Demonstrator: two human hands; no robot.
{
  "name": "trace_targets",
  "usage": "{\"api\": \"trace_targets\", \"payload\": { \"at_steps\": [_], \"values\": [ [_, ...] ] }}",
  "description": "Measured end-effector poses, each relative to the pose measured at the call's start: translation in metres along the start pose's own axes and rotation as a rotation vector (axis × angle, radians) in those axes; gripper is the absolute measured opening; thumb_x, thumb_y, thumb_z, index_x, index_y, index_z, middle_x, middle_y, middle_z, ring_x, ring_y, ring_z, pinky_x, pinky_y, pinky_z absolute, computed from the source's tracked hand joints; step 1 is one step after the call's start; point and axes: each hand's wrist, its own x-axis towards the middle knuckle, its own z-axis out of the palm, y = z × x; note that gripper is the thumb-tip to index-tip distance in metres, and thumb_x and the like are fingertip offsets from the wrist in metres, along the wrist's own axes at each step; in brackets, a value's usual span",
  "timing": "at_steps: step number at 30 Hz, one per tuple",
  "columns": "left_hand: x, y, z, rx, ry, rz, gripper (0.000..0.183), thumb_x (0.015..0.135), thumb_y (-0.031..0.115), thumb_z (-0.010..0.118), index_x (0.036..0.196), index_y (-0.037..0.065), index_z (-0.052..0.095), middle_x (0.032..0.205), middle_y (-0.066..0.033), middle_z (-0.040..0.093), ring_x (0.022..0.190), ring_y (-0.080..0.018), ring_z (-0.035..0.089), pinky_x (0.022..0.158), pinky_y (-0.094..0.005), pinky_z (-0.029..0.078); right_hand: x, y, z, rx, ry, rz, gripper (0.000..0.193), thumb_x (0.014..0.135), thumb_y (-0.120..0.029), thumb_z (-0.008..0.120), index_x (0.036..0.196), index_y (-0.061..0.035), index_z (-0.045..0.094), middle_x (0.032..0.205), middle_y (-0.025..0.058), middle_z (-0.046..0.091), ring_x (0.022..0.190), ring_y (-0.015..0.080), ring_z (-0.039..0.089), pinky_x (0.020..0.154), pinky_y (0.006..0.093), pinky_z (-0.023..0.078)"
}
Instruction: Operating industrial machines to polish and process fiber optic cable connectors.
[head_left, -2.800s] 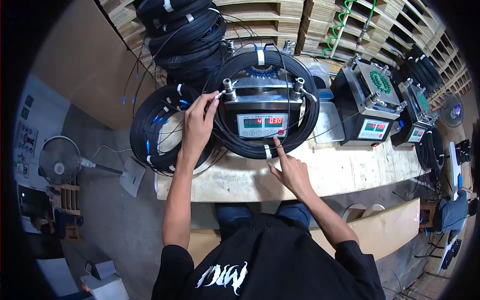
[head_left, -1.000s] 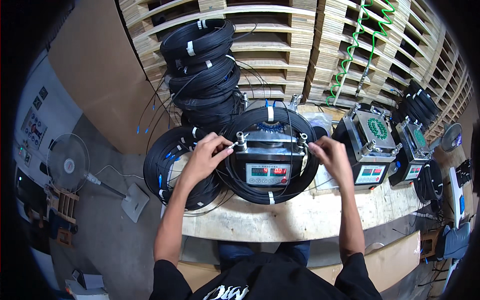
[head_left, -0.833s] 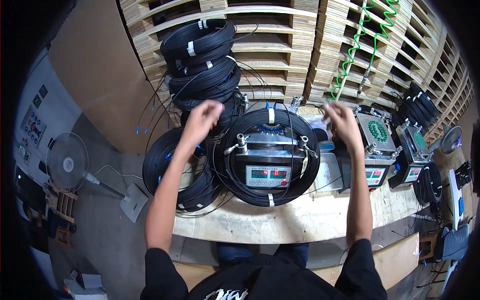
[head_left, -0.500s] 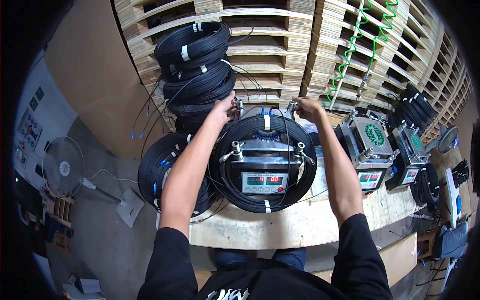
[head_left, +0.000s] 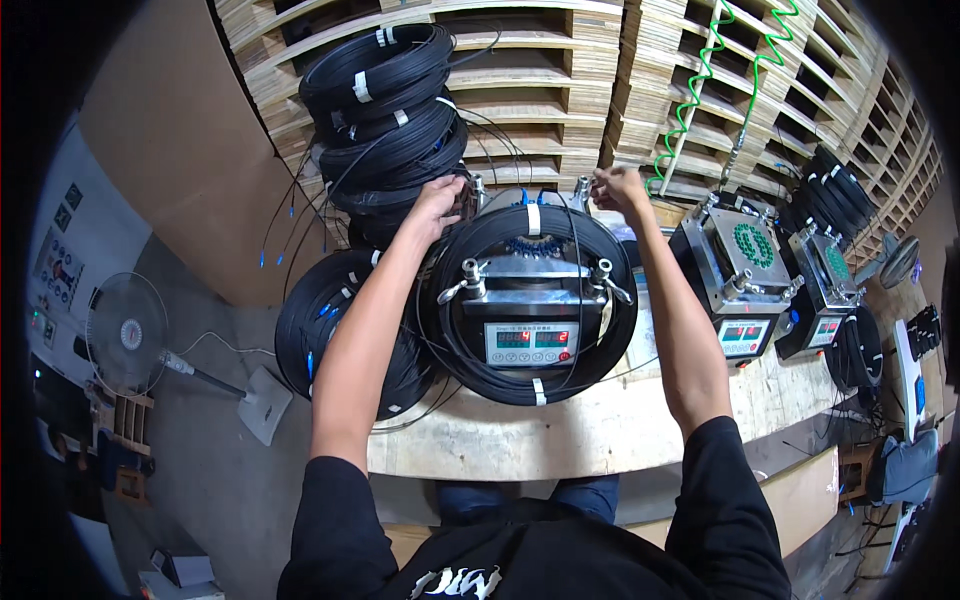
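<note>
Nearest us, the pale plywood table point(head_left: 480, 445) carries the black box-shaped machine with steel plates and a lit panel point(head_left: 530, 297), ringed by a white-taped coil of thin black cable point(head_left: 615, 345). Its two silver front posts with levers point(head_left: 473, 274) now stand untouched; a second ago our fingers were there. Our left hand point(head_left: 437, 204), fingers curled, has moved to the silver rear-left post point(head_left: 479, 188), our right hand point(head_left: 619, 190), fingers bent, to the silver rear-right post point(head_left: 581, 188); we cannot tell whether either grips. We judge the work has shifted from front fittings to rear
</note>
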Motion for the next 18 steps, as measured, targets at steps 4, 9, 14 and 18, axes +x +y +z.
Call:
{"api": "trace_targets", "payload": {
  "at_steps": [4,9,14,18],
  "values": [
    [-0.086,0.005,-0.016,0.261,0.085,0.264,0.039,0.104,0.030,0.053,0.135,0.007,0.058,0.123,-0.0094,0.063,0.101,-0.0197,0.064,0.089,-0.0356,0.051,-0.092,-0.046,0.000,-0.302,0.168,-0.463,0.029,0.092,-0.016,0.066,0.114,0.0022,0.062,0.075,0.0100,0.065,0.059,0.0148,0.061,0.054,0.0299,0.049],
    [-0.160,-0.041,-0.047,0.547,0.208,0.711,0.034,0.103,0.027,0.054,0.121,0.001,0.067,0.103,-0.0140,0.070,0.087,-0.0199,0.065,0.083,-0.0321,0.050,-0.254,-0.042,0.020,-0.252,0.089,-0.540,0.023,0.093,-0.011,0.065,0.113,-0.0014,0.063,0.069,0.0068,0.057,0.060,0.0131,0.051,0.058,0.0279,0.042],
    [-0.186,-0.051,-0.015,0.584,0.394,0.738,0.027,0.100,0.020,0.059,0.115,0.001,0.071,0.094,-0.0106,0.060,0.085,-0.0203,0.060,0.081,-0.0316,0.047,-0.309,-0.003,0.037,-0.236,-0.018,-0.389,0.039,0.090,-0.002,0.067,0.127,-0.0046,0.056,0.074,0.0103,0.055,0.061,0.0193,0.053,0.060,0.0318,0.046],
    [-0.190,-0.059,-0.011,0.540,0.507,0.836,0.023,0.099,0.016,0.061,0.112,0.001,0.073,0.096,-0.0103,0.059,0.090,-0.0204,0.058,0.083,-0.0312,0.046,-0.307,0.006,0.029,-0.206,0.215,-0.456,0.033,0.091,0.004,0.062,0.123,-0.0017,0.058,0.076,0.0103,0.057,0.062,0.0171,0.053,0.060,0.0302,0.045]
  ]
}}
